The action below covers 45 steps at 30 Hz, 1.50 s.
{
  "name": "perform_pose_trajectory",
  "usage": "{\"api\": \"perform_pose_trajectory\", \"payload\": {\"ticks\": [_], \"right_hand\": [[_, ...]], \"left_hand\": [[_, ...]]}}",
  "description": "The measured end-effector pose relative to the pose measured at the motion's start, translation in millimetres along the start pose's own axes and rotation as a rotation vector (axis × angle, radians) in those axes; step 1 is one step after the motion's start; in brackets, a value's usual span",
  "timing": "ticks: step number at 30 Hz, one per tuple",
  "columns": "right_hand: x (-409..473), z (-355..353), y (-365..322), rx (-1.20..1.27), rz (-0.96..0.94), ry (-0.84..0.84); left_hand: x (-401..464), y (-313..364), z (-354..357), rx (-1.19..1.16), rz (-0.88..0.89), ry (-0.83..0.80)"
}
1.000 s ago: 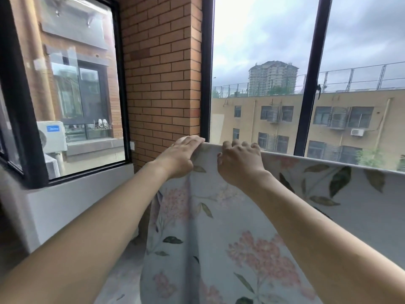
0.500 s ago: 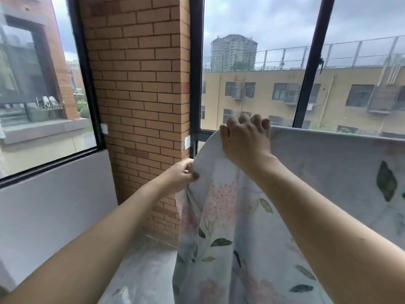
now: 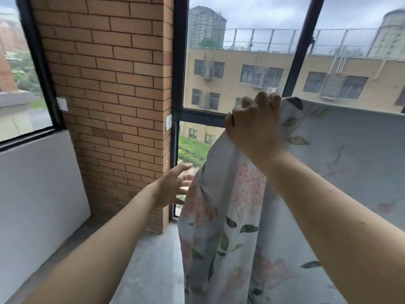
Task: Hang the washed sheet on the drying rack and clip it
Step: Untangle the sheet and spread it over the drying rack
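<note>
A pale sheet (image 3: pixel 341 163) printed with pink flowers and green leaves hangs over a horizontal support that the cloth hides; its top fold runs to the right edge. My right hand (image 3: pixel 254 126) is shut on the sheet's top left corner, bunching the cloth there. Below it the left side edge (image 3: pixel 197 216) falls in loose folds toward the floor. My left hand (image 3: pixel 175 185) is lower and just left of that edge, fingers spread, holding nothing. No clip is visible.
A brick pillar (image 3: pixel 114 102) stands straight ahead, with black-framed windows (image 3: pixel 293 62) to its right and left. A white low wall (image 3: pixel 39 194) lines the left side. A grey concrete floor (image 3: pixel 151 266) lies below.
My left hand has let go of the sheet's side edge, dropped lower and spread its fingers. My right hand keeps its grip on the top corner. The view has turned left and down.
</note>
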State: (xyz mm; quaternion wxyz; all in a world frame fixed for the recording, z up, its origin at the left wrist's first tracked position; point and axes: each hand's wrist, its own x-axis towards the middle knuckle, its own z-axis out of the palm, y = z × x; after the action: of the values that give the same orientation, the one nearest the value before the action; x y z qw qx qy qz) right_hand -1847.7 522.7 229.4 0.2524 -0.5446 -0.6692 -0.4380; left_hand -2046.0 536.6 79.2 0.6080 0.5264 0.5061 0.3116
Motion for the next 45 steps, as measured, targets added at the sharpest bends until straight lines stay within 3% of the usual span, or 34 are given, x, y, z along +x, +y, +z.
{"api": "perform_pose_trajectory", "payload": {"ticks": [8, 14, 23, 29, 34, 37, 41, 43, 45], "right_hand": [[-2, 8, -6, -0.157, 0.072, 0.082], [-5, 6, -11, -0.220, 0.065, 0.128], [-9, 1, -12, -0.251, 0.093, 0.105], [-8, -2, -20, -0.248, 0.142, 0.046], [-2, -8, -24, -0.257, 0.224, 0.000], [3, -7, -31, -0.312, 0.264, -0.055], [10, -5, -38, -0.383, 0.347, -0.113], [11, -1, -44, -0.404, 0.374, -0.102], [9, 10, -59, -0.462, 0.402, -0.079]], "left_hand": [[43, -8, 3, 0.077, -0.075, -0.328], [43, -9, 2, -0.069, -0.116, -0.581], [53, -2, -4, -0.403, -0.016, -0.631], [65, 24, -35, -0.498, 0.048, -0.502], [146, 28, -138, -0.812, -0.075, -0.036], [171, 25, -157, -0.615, -0.041, 0.013], [159, 24, -140, -0.157, -0.090, -0.361], [151, 13, -138, 0.070, -0.109, -0.453], [151, -1, -134, 0.129, -0.101, -0.488]]}}
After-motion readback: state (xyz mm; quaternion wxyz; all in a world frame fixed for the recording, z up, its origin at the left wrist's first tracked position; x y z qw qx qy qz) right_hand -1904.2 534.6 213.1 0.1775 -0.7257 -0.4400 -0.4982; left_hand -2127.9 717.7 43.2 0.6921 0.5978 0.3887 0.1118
